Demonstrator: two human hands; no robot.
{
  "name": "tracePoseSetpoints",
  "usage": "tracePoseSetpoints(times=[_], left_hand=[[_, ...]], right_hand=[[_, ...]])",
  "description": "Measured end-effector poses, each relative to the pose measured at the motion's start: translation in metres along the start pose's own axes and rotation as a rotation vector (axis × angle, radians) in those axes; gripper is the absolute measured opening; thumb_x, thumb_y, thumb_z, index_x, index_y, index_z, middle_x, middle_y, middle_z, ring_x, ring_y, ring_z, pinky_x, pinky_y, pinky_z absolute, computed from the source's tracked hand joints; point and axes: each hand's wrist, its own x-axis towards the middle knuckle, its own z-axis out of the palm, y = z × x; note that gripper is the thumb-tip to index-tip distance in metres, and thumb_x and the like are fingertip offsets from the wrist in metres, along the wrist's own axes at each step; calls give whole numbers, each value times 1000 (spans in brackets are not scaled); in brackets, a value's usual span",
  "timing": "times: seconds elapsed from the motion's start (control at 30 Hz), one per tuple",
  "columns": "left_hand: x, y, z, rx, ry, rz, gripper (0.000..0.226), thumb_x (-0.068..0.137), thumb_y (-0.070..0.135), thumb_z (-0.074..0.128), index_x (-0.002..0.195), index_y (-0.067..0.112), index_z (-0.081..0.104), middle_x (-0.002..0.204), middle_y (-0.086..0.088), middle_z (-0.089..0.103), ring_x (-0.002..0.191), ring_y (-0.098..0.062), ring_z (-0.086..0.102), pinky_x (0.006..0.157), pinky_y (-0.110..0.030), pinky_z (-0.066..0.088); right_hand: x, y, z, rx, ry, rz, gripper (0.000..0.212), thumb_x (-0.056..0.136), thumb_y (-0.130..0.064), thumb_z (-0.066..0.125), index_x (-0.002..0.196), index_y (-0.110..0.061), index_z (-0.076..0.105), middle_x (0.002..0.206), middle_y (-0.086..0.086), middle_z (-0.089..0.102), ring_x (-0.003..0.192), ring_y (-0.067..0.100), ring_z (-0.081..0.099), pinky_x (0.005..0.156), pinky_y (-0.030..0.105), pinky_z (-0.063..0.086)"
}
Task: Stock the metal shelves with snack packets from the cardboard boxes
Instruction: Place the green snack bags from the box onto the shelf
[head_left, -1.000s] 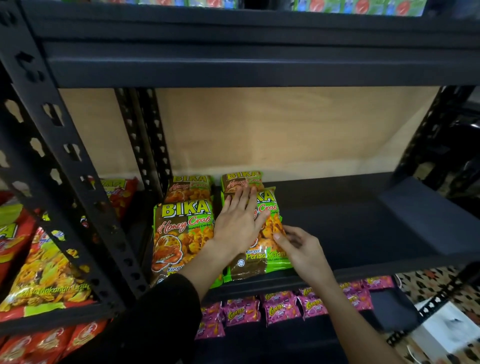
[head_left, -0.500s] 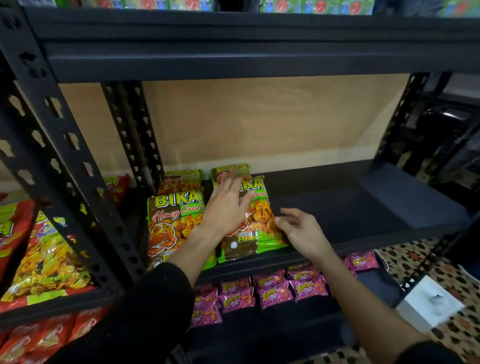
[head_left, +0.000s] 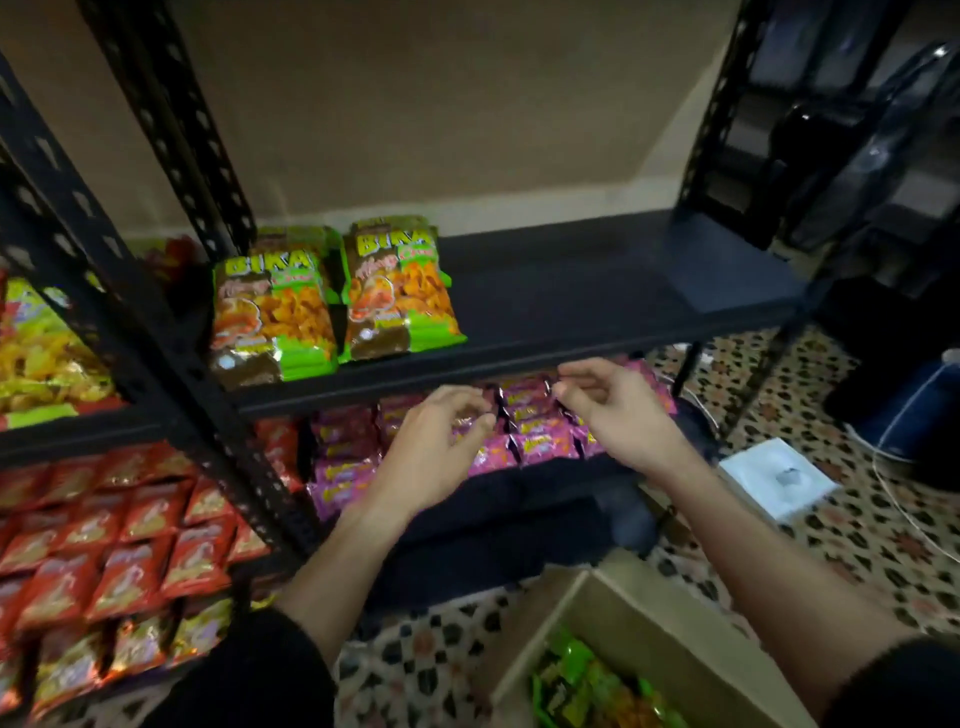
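Cardboard box: the cardboard box (head_left: 561, 629) is sitting open on the floor at the lower right, closest to the camera.
Box contents: green snack packets (head_left: 587, 675) are lying loose inside it; their print is too blurred to read.
Floor: the patterned floor (head_left: 857, 545) is carrying a white box (head_left: 774, 475) to the right of the shelving.
Left hand: the left hand (head_left: 431, 457) is hovering palm down in front of the lower shelf (head_left: 519, 483), its fingers (head_left: 475, 423) loosely curled and holding nothing.
Right hand: the right hand (head_left: 618, 415) is hanging just right of the left, apart from it, its fingers (head_left: 571, 402) relaxed and half bent, gripping nothing.
Pink packets: small pink packets (head_left: 540, 441) are lying in rows on the lower shelf, just behind both hands.
Red packets: red packets (head_left: 130, 530) are filling the neighbouring unit, left of the black upright (head_left: 223, 467).
Stocked packets: two stacks of green and brown BIKA packets (head_left: 272, 312) are lying side by side at the left end of the middle shelf (head_left: 571, 301), above the hands.
Yellow packets: yellow packets (head_left: 36, 353) are resting at the far left, at the same height.
Wall: a beige wall (head_left: 441, 104) is showing behind the shelving.
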Motion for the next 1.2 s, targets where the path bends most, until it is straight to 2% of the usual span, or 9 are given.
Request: tracePoseSetpoints(times=[0.1, 0.23, 0.37, 0.57, 0.77, 0.87, 1.0, 1.1, 1.2], left_hand=[[-49, 10, 51, -93, -97, -130, 18, 96, 23, 62, 109, 15, 70, 111, 5, 66, 96, -3, 61, 88, -16, 46], [-115, 14, 125, -121, -344, -304, 16, 96, 26, 61, 108, 18, 68, 104, 3, 70, 82, 9, 61, 76, -10, 47], [-160, 5, 190, -19, -585, -425, 14, 97, 27, 59, 105, 18, 67, 106, -4, 71, 101, -18, 66, 89, -32, 50], [-202, -30, 273, 54, -867, -568, 34, 102, 36, 50, 125, 13, 59, 122, -5, 63, 108, -18, 59, 91, -30, 46], [-222, -90, 359, 70, -879, -699, 36, 99, 34, 56, 125, 9, 62, 125, -7, 63, 113, -25, 60, 88, -31, 48], [-214, -117, 405, 119, -858, -754, 32, 97, 35, 58, 113, 8, 66, 111, -11, 67, 106, -29, 62, 82, -31, 46], [-205, -162, 463, 218, -996, -827, 35, 97, 38, 55, 110, 7, 64, 116, -15, 66, 106, -32, 62, 89, -35, 48], [-217, -187, 487, 369, -1062, -882, 48, 93, 43, 57, 123, 6, 57, 125, -16, 63, 112, -34, 60, 96, -38, 49], [-226, -194, 498, 524, -1126, -911, 55, 94, 41, 55, 137, 9, 44, 139, -16, 52, 125, -35, 51, 104, -39, 43]], right_hand=[[-48, 39, -16, 30, -17, 21, 14, 93, -17, 68, 106, -20, 65, 95, -6, 69, 91, 10, 65, 88, 20, 50], [-122, 110, -35, 25, -75, 166, 19, 92, -18, 69, 111, -15, 67, 99, 8, 71, 92, 15, 67, 89, 22, 52], [-184, 177, -46, 16, -104, 328, 19, 93, -12, 67, 111, -5, 67, 94, 3, 70, 86, 10, 65, 86, 19, 49], [-251, 287, -45, -118, -253, 605, 23, 96, -23, 63, 118, -15, 66, 108, 0, 72, 99, 13, 66, 91, 26, 50], [-275, 398, -14, -281, -377, 789, 32, 96, -26, 63, 125, -13, 60, 122, 5, 68, 110, 24, 65, 92, 29, 49], [-275, 453, 8, -375, -387, 855, 44, 95, -31, 63, 135, -16, 50, 134, 13, 56, 123, 31, 53, 104, 38, 45], [-268, 508, 34, -563, -441, 856, 64, 95, -41, 58, 148, -14, 33, 147, 22, 37, 136, 42, 34, 112, 51, 35], [-274, 537, 52, -672, -526, 842, 81, 97, -44, 55, 158, -15, 10, 164, 16, 10, 149, 41, 12, 120, 52, 15], [-286, 553, 64, -820, -562, 827, 86, 98, -38, 55, 159, -15, 0, 166, 13, 3, 149, 40, 8, 118, 53, 18]])
